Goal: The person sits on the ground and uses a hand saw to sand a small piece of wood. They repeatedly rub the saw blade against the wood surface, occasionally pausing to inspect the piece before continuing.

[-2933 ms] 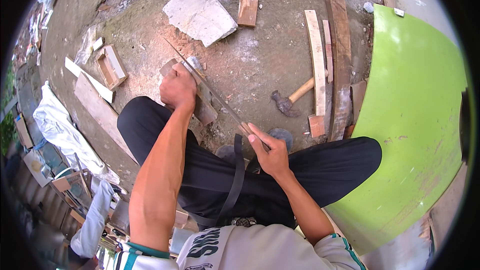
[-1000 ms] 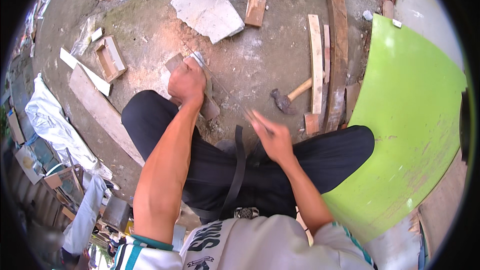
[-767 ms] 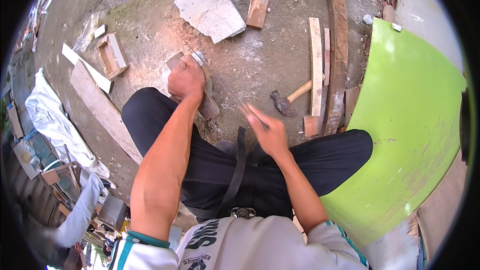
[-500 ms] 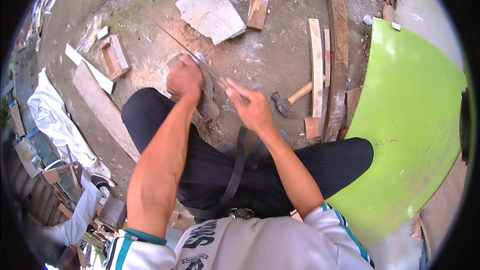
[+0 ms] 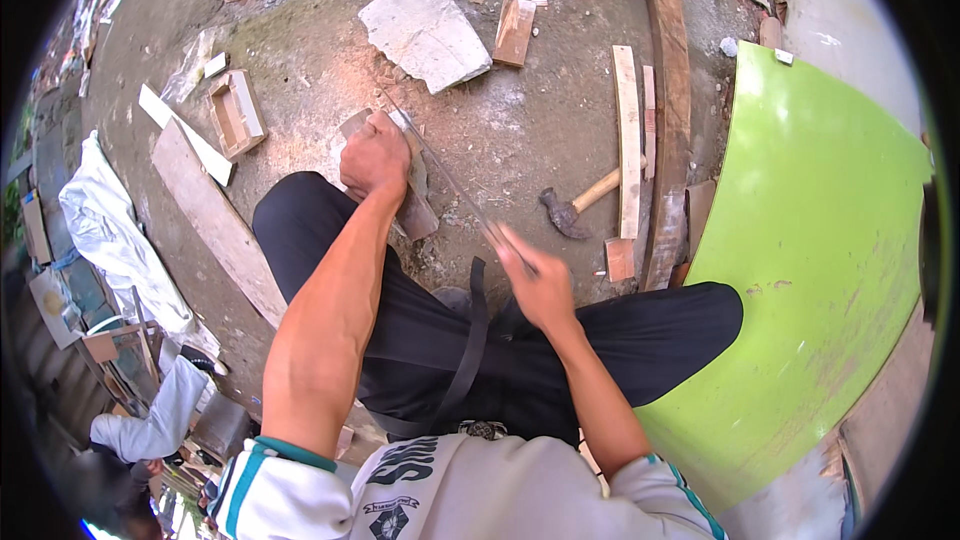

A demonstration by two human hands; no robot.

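So, in the head view, the right hand (image 5: 538,280) is wrapped around the near end of a long thin saw (image 5: 450,175), and the left hand (image 5: 375,155) grips a piece of wood (image 5: 418,217) beside the left knee (image 5: 300,215). It looks like the sawing step; I cannot tell if the saw touches the wood. The next push seems to need a still left hand. The saw runs from the right hand past the left, its long line slanted, tip pointing ahead and left

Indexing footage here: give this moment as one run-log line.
left hand: holding wood piece | right hand: holding long thin tool | hammer: on ground
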